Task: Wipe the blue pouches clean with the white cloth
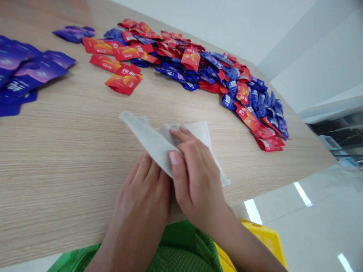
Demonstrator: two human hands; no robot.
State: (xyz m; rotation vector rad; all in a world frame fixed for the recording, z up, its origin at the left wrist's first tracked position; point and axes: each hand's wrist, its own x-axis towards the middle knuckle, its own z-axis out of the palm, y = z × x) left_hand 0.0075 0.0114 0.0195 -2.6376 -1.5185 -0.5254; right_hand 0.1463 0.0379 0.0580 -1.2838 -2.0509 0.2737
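Over the wooden table I have a thin off-white cloth (198, 132), folded over on itself with one corner pointing to the upper left. My right hand (195, 173) grips it, the thumb on the near folded layer and the fingers reaching over the fold. Close beside it, my left hand (147, 189) is closed at the cloth's lower edge, knuckles up. Its fingertips are hidden beneath the fabric.
A long pile of small red-orange packets (190, 58) and blue packets (232, 88) curves along the table's far side. Larger purple-blue pouches (34, 71) lie at the left. Below the table's (70, 170) near edge are a green mesh bag (181, 260) and a yellow crate (266, 238).
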